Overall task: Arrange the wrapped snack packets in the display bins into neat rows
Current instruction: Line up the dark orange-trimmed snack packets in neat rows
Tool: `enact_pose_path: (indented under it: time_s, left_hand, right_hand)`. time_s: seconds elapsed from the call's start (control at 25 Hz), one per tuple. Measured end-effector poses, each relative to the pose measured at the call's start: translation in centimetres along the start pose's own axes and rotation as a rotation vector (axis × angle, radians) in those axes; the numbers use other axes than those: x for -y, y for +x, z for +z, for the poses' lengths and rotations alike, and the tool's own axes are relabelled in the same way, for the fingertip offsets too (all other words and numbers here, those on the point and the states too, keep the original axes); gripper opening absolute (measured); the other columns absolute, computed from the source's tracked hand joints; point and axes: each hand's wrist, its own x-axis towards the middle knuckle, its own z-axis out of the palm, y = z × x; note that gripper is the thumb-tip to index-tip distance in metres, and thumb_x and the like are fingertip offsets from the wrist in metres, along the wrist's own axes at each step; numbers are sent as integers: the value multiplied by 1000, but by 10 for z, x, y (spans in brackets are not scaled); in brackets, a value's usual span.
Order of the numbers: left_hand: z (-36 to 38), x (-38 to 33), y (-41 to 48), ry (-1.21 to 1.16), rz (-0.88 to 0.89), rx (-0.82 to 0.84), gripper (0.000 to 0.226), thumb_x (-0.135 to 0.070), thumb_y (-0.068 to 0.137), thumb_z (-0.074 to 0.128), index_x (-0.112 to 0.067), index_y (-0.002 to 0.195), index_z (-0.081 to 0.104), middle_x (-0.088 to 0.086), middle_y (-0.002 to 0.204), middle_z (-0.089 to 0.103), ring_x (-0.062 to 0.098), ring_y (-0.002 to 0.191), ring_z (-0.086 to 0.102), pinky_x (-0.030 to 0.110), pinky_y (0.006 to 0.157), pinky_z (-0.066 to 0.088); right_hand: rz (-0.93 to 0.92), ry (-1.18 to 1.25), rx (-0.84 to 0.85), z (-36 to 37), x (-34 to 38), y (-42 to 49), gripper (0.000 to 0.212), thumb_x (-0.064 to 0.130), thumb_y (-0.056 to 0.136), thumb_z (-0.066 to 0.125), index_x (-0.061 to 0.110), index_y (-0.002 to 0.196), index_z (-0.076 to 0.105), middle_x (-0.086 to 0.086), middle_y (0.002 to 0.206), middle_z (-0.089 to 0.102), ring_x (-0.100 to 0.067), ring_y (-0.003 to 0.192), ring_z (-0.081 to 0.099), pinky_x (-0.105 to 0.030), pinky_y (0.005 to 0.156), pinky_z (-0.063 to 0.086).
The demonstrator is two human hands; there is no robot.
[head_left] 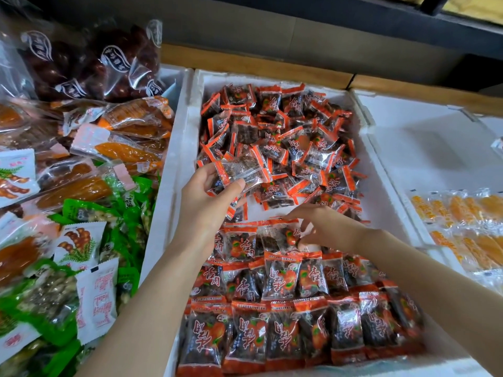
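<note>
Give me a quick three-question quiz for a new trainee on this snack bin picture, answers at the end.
1. True or false: the left hand holds orange-edged packets above the white foam bin.
2. Multiple choice: the neat rows lie at which end of that bin? A nearest the person; B farthest away; C nowhere.
3. Fill in: the right hand pinches a packet at the neat row ___ from the person.
Key: 1 true; 2 A; 3 farthest.
</note>
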Motion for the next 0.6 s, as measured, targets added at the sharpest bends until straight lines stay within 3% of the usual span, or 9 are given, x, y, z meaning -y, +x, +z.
enact_pose_path:
  time_s: [0.12,0.2,0.28,0.36,0.48,0.6]
  left_hand:
    - [0,2,-1,-2,9,12,31,-15,83,71,-22,112,64,-10,110,69,13,113,60,45,102,44]
    - [1,1,-2,6,13,16,31,-14,84,71,-23,113,64,-11,109,69,12,111,61,44,102,45]
    - [2,2,-1,2,9,26,30,-14,84,70,-22,112,64,-11,108,69,11,109,62,43,100,47]
    - [2,2,-2,-2,5,41,35,-20,79,74,-24,112,64,-11,111,69,15,111,62,46,99,47]
    - [4,2,-2,-4,-5,43,50,-33,66,74,-26,115,64,-10,116,67,18,116,59,48,99,46]
    - [4,3,-4,28,-6,52,56,-34,67,76,-26,121,61,-10,120,65,16,118,57,46,102,44]
  right_hand:
    - [8,-23,-47,-6,-4,-3,57,27,82,71,33,134,47,11,128,53,-4,98,56,-21,87,47]
    - [36,-158,-104,-14,-18,-10,50,35,81,70,38,128,51,13,130,53,-7,112,51,-26,96,43]
    - [25,-266,-40,-17,-30,-19,42,39,81,69,38,122,57,14,127,53,-9,120,45,-29,101,38]
    - [-3,-367,7,-14,-37,-27,42,42,82,66,38,123,57,15,124,53,-9,120,42,-26,102,33]
    - [34,-494,-92,-13,-44,-30,47,49,84,61,41,129,50,12,119,56,-11,118,43,-26,101,31]
    - [129,-569,-149,-14,-47,-30,46,49,87,55,34,131,50,10,124,56,-14,120,42,-29,103,34]
